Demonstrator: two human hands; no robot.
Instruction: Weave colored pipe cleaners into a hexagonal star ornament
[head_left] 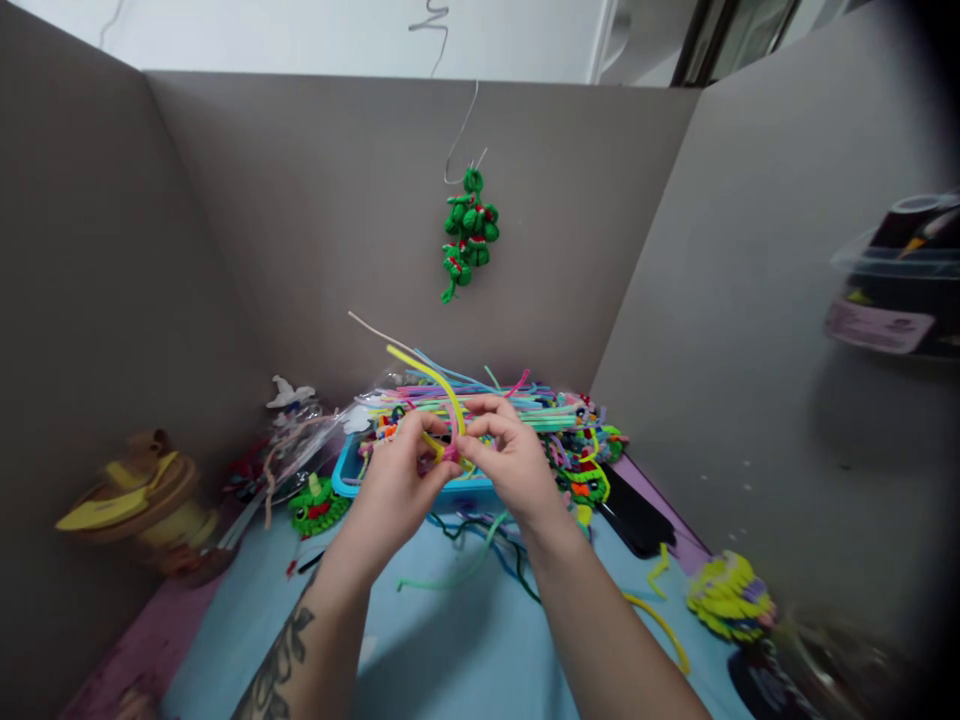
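Observation:
Both hands meet in the middle of the view, in front of a blue tray (346, 470) heaped with pipe cleaners. My left hand (409, 460) pinches a small pink and yellow piece of bent pipe cleaner (450, 452). From the other side, the fingers of my right hand (506, 450) close on a yellow pipe cleaner (435, 372) just by that piece. The yellow length curves up and leftward above the hands, its free end in the air. Fingers partly hide where the pink and yellow parts join.
A green pipe-cleaner figure (316, 505) sits left of the tray; a black phone (637, 510) lies to the right. Tape rolls (150, 500) stand far left, a yellow fuzzy bundle (729, 597) far right. Green figures (471, 230) hang on the back panel (337, 220).

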